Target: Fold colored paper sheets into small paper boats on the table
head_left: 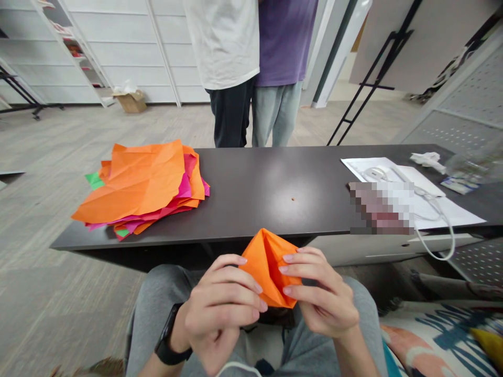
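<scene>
One folded orange paper (270, 268), I see, sits between left hand (220, 303) and right hand (326, 296), the fingers (306, 269) of each gripping a side, near the dark bench (251, 193).

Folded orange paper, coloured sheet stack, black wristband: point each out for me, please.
Folded orange paper (270, 268): head view, middle, beside the open fold.
Coloured sheet stack (141, 182): head view, middle of its top sheet.
Black wristband (166, 336): head view, middle of the band.
</scene>
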